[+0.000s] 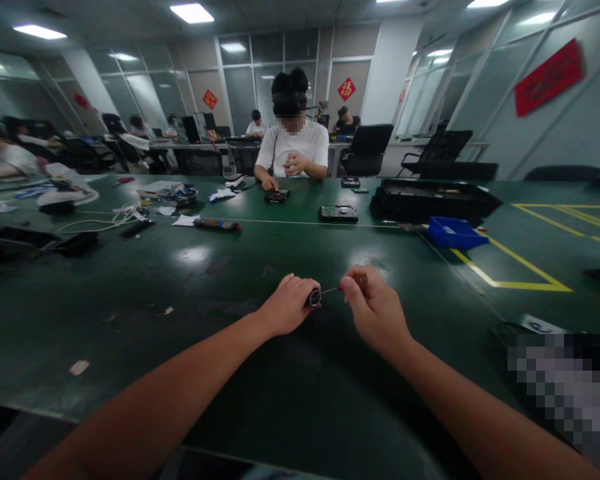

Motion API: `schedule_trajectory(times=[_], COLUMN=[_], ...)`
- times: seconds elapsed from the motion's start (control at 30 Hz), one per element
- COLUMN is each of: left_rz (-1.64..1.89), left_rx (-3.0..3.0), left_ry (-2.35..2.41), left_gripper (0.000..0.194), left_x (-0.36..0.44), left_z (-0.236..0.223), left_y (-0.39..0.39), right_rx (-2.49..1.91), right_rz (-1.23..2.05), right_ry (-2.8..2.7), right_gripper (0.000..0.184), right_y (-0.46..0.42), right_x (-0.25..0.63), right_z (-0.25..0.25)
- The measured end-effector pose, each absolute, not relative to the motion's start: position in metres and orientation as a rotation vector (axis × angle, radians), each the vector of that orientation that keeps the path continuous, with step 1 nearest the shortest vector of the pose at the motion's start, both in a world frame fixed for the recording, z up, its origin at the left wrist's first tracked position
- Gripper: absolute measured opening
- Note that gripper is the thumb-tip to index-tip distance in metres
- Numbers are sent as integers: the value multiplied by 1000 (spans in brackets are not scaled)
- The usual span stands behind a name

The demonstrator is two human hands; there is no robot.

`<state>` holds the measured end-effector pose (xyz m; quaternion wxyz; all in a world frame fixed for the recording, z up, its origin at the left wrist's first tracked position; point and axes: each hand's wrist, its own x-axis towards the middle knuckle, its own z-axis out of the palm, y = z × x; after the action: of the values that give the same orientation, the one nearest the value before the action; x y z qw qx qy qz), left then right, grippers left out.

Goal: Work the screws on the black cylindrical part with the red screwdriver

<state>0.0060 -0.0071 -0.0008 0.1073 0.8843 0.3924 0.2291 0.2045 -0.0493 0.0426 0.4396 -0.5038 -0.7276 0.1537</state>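
Note:
Wrapped in my left hand is a dark cylinder, its round, shiny-rimmed end turned toward me. My right hand, a short way to the right, pinches a thin metal rod with a bit of red at the fingertips. The rod reaches left to the cylinder's end; whether it touches, I cannot tell. Most of the cylinder is hidden by my left fingers. Both hands are low over the dark green table.
Across the table a person in a white shirt touches a hard drive. Another hard drive, a blue bin, a black tray and an electric screwdriver lie beyond my hands. Cables clutter the left.

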Motion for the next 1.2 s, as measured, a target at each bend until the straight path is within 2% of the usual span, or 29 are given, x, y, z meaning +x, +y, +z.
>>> schedule_trajectory(times=[0.43,0.7,1.0,1.2], left_rz=[637,695,913,1030], left_rx=[2659,2491,2172,2109], left_ry=[1240,1308,1360,1334], left_gripper=[15,11,17,17], left_x=[10,8,0,2], left_z=[0,-1,-2,2], left_y=[-5,-3,0,-3], right_rx=[-1234,-1229,-1188,-1409], right_rz=[176,148,-6,121], right_ry=[-1993,-1874,-1820,-2073], right_gripper=[18,18,13,17], right_y=[-51,-51,-48,-37], right_x=[204,206,208,215], right_z=[48,48,49,46])
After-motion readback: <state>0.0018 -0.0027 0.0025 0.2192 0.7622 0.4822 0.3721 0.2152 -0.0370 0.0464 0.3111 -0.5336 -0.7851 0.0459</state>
